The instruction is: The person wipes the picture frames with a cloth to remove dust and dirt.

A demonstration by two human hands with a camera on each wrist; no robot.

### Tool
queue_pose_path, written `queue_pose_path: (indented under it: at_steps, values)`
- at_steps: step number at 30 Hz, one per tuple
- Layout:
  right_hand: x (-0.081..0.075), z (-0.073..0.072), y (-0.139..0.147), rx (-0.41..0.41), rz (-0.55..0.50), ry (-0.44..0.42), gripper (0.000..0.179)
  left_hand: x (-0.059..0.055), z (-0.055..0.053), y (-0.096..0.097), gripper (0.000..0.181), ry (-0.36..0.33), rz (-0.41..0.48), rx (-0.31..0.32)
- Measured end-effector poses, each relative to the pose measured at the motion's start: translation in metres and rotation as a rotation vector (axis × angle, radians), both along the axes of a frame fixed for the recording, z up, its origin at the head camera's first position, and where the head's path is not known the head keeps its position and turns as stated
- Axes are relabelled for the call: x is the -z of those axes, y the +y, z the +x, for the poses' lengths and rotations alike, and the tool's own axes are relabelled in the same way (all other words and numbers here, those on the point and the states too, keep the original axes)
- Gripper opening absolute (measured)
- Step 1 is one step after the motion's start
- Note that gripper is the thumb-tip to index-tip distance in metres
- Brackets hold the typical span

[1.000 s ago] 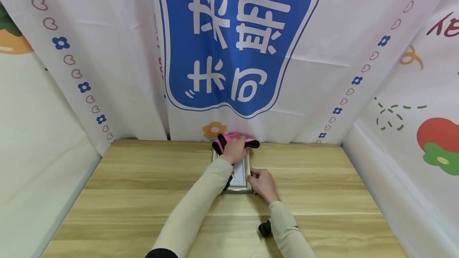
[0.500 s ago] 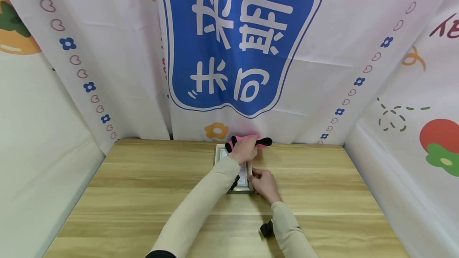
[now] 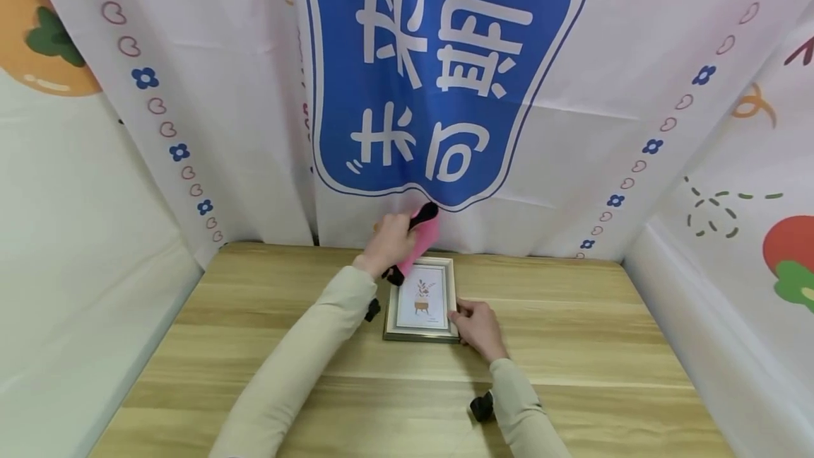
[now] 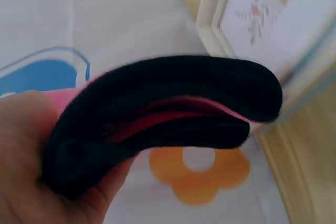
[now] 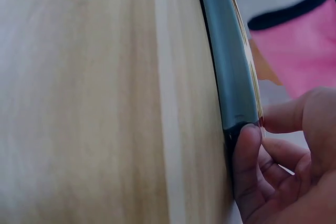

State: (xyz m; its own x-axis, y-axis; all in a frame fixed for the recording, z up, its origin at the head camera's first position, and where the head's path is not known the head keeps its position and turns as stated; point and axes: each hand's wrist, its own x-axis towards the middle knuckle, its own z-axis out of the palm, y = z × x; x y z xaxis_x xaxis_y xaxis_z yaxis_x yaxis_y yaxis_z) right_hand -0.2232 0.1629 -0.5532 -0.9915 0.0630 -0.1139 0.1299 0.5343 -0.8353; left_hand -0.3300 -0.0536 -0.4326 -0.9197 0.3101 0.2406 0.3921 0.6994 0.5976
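Observation:
In the head view a picture frame (image 3: 452, 281) lies on the table near its back edge, with a potted-plant print inside. My right hand (image 3: 480, 327) holds the frame's right side near the front corner; the right wrist view shows thumb and fingertips pinching the frame's corner (image 5: 231, 66). My left hand (image 3: 389, 237) grips a folded pink cloth with black edging (image 3: 425, 233), raised over the frame's far left corner. Seen from the left wrist, the cloth's black edging (image 4: 173, 77) curves out of the hand in a loose fold, its free end toward the frame (image 4: 210, 9).
The wood-grain table (image 3: 572, 345) spreads around the frame on all sides. Behind it hangs a white printed sheet (image 3: 540, 161) with a blue panel, and similar sheets line both sides. Black wrist-worn devices show at each sleeve.
The left hand has lifted off the frame's upper part and moved left with the cloth, uncovering the print. The right hand keeps its hold on the frame. The head view has shifted slightly.

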Motion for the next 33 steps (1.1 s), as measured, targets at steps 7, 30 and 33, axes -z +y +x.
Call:
queue_pose_path:
  at_steps: [7, 30, 33]
  values:
    - [0.001, 0.001, 0.001, -0.003, 0.004, -0.003, 0.048, -0.003, 0.010, -0.042, 0.010, -0.035, 0.033, -0.090]
    - [0.000, 0.001, 0.003, -0.013, 0.003, 0.002, 0.046, 0.061, -0.003, -0.030, 0.009, -0.115, -0.145, -0.353]
    - [-0.001, 0.001, 0.003, -0.008, 0.002, 0.002, 0.047, 0.070, -0.007, -0.022, 0.009, -0.057, -0.153, -0.362]
